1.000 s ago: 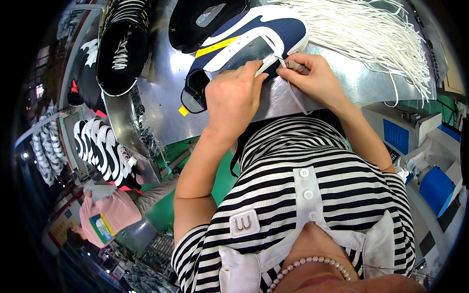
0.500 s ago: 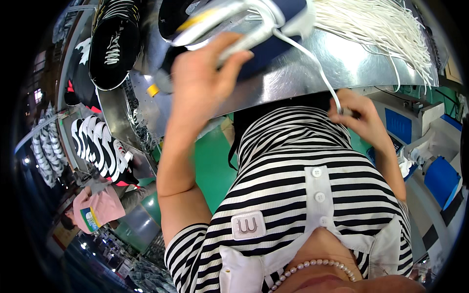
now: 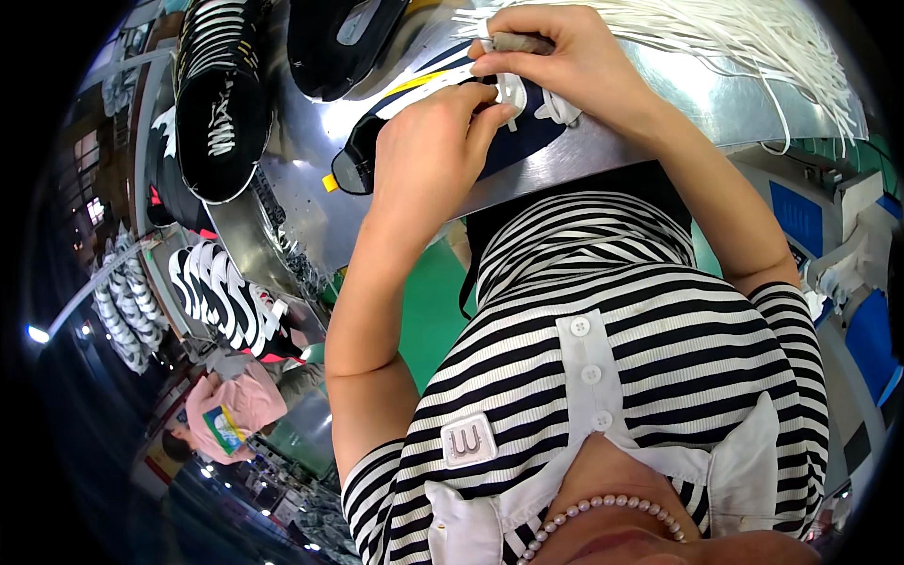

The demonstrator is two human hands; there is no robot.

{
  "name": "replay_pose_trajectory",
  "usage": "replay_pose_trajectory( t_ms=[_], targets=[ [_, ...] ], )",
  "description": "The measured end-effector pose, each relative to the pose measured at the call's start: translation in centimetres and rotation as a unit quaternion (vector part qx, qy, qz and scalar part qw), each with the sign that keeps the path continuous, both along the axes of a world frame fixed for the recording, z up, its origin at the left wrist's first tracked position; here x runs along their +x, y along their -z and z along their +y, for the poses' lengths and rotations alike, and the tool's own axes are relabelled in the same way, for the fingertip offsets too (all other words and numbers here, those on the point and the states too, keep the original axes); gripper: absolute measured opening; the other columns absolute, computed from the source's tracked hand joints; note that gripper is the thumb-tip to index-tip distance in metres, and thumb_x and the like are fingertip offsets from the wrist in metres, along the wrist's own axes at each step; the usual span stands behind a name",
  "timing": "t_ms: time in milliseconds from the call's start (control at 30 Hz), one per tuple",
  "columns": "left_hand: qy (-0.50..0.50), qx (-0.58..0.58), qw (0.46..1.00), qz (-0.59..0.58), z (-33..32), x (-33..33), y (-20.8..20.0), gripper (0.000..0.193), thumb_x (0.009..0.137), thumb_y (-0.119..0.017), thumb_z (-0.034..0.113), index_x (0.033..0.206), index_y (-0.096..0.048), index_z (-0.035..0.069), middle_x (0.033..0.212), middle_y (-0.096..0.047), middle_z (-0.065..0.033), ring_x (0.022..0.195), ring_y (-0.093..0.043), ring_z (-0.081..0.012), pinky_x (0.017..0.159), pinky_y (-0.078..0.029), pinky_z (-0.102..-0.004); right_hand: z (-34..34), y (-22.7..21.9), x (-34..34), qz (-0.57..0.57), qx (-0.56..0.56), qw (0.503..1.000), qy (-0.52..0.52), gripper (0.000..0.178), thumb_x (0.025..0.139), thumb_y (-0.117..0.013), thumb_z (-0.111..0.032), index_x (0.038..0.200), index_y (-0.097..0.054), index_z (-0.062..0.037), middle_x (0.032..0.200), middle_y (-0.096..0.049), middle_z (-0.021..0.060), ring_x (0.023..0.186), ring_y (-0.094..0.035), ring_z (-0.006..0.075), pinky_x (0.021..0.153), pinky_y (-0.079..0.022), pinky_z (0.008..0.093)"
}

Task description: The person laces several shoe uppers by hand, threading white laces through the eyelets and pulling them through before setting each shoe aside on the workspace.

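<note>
A navy shoe upper (image 3: 523, 141) with white and yellow trim lies on the metal table at the top, its dark heel opening toward the left. My left hand (image 3: 438, 141) is closed on its white edge, thumb and fingers pinched together. Just to the right and above, my right hand (image 3: 579, 71) grips a short tool with a brown-grey handle (image 3: 523, 42); the tool's tip cannot be made out. White lace (image 3: 511, 92) runs through the upper beside my left fingertips, and a bunched white piece (image 3: 557, 108) sits at its right part.
Loose white laces (image 3: 716, 38) are heaped on the metal table (image 3: 315, 221) at the top right. Black shoe uppers (image 3: 221, 141) stand at the left, another dark upper (image 3: 339, 56) nearer the middle. Striped shoe parts (image 3: 221, 297) and a person in pink (image 3: 235, 405) are at the far left.
My right hand has come up from the table's front edge to the upper, beside my left hand. The upper, lifted and blurred before, now lies lower on the table.
</note>
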State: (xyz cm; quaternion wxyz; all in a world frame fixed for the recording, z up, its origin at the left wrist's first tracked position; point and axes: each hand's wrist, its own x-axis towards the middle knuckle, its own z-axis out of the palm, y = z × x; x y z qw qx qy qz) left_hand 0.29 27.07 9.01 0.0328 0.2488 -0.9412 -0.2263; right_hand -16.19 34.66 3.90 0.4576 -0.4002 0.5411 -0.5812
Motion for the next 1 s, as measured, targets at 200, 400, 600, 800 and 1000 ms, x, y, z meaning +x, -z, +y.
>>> replay_pose_trajectory(
  t_ms=[200, 400, 600, 800, 1000],
  targets=[
    [-0.05, 0.028, 0.998, -0.022, -0.4, -1.0, 1.3, 0.025, 0.088, -0.067, 0.032, 0.086, -0.071, 0.008, 0.068, -0.067, -0.0088, 0.063, -0.064, -0.0291, 0.059, -0.049, -0.0382, 1.0, 0.4, 1.1, 0.094, -0.003, 0.978, 0.187, 0.019, 0.091, -0.066, -0.02, 0.099, -0.059, -0.0036, 0.067, -0.061, 0.0107, 0.064, -0.063, 0.0191, 0.062, -0.05, 0.0348],
    [-0.068, 0.041, 0.997, 0.024, -0.9, -0.8, 1.8, 0.023, 0.088, -0.067, 0.028, 0.083, -0.071, 0.007, 0.066, -0.066, -0.0082, 0.06, -0.063, -0.027, 0.058, -0.048, -0.0365, 6.0, -0.6, 1.1, 0.129, 0.058, 0.99, 0.021, 0.013, 0.094, -0.06, -0.01, 0.097, -0.06, 0.0028, 0.08, -0.068, 0.0073, 0.074, -0.064, 0.0119, 0.069, -0.051, 0.0254],
    [-0.067, 0.033, 0.997, 0.018, -1.0, -1.0, 1.8, 0.023, 0.088, -0.068, 0.028, 0.082, -0.07, 0.005, 0.066, -0.066, -0.0082, 0.059, -0.063, -0.0266, 0.057, -0.048, -0.0362, 5.9, 0.8, 1.3, 0.203, 0.045, 0.978, 0.027, 0.014, 0.092, -0.062, -0.016, 0.094, -0.06, -0.0023, 0.07, -0.068, 0.0109, 0.06, -0.064, 0.0221, 0.059, -0.049, 0.0317],
    [-0.03, 0.149, 0.987, 0.054, -1.5, -0.2, 2.3, 0.015, 0.083, -0.07, 0.015, 0.088, -0.068, 0.002, 0.075, -0.069, -0.0103, 0.068, -0.066, -0.0264, 0.065, -0.052, -0.0336, 5.4, 0.7, 1.6, 0.289, 0.089, 0.953, 0.015, 0.013, 0.091, -0.063, -0.013, 0.093, -0.059, -0.0011, 0.07, -0.066, 0.0122, 0.063, -0.066, 0.026, 0.061, -0.051, 0.0348],
    [-0.019, 0.113, 0.992, 0.055, -0.9, 0.5, 2.8, 0.021, 0.079, -0.069, 0.002, 0.1, -0.066, -0.001, 0.088, -0.071, -0.0102, 0.077, -0.067, -0.0182, 0.073, -0.052, -0.0286, 3.1, 1.4, 4.8, 0.432, 0.131, 0.89, 0.063, 0.024, 0.091, -0.063, -0.016, 0.106, -0.048, -0.003, 0.067, -0.063, 0.0168, 0.066, -0.064, 0.0384, 0.058, -0.049, 0.045]
  ],
)
